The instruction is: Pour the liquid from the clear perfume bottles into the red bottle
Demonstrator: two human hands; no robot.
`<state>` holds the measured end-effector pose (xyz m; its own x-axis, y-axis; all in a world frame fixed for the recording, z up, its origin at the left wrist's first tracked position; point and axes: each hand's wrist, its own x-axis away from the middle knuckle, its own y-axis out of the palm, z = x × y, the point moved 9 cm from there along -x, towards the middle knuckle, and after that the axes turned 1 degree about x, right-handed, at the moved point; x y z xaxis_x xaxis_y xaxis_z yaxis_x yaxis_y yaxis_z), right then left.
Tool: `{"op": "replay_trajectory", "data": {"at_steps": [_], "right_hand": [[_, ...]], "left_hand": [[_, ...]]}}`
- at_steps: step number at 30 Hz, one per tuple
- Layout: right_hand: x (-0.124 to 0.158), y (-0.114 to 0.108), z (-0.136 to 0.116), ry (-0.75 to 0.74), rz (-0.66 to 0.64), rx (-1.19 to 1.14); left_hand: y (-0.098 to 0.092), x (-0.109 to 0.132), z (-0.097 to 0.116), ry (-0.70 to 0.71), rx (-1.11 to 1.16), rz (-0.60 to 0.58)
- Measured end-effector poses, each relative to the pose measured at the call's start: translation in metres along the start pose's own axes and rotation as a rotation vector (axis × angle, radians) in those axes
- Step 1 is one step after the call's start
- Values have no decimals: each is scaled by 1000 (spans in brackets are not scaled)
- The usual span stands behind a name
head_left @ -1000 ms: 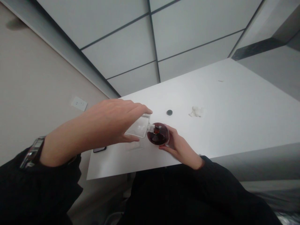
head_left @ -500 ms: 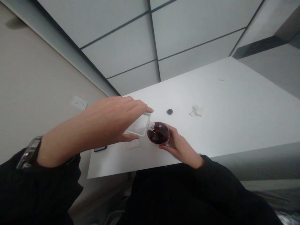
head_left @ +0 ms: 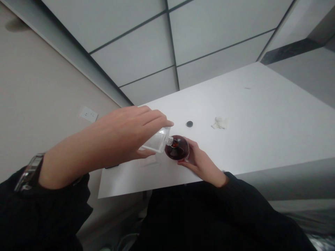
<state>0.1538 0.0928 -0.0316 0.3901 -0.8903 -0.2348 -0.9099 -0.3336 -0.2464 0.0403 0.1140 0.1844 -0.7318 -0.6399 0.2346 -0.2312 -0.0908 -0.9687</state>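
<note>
My left hand (head_left: 133,130) grips a clear square-sided bottle (head_left: 157,141), tipped sideways so that its threaded neck points right. That neck meets the opening of a rounded glass vessel (head_left: 179,150) full of dark red-brown liquid. Whether liquid runs between them I cannot make out. From the right, my right hand (head_left: 202,162) wraps round the vessel, which stands at the table's near side. Behind the vessel lies a small dark round cap (head_left: 190,124).
Crumpled white tissue (head_left: 220,122) lies on the white table (head_left: 264,129), right of the cap. A dark flat object (head_left: 112,166) shows partly beneath my left forearm. Panelled doors (head_left: 146,52) rise behind the table. A wall socket (head_left: 89,114) is at the left.
The clear bottle and my left hand have shifted very slightly right and tilted a little. My right hand keeps its hold on the glass vessel.
</note>
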Motion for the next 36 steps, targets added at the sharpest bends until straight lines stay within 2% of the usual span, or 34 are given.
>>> {"op": "replay_trajectory", "data": {"at_steps": [13, 36], "right_hand": [[0, 1, 0, 5, -5, 1], [0, 1, -2, 15, -3, -21]], "left_hand": [[1, -2, 8, 72, -63, -4], [-2, -11, 16, 108, -58, -36]]}}
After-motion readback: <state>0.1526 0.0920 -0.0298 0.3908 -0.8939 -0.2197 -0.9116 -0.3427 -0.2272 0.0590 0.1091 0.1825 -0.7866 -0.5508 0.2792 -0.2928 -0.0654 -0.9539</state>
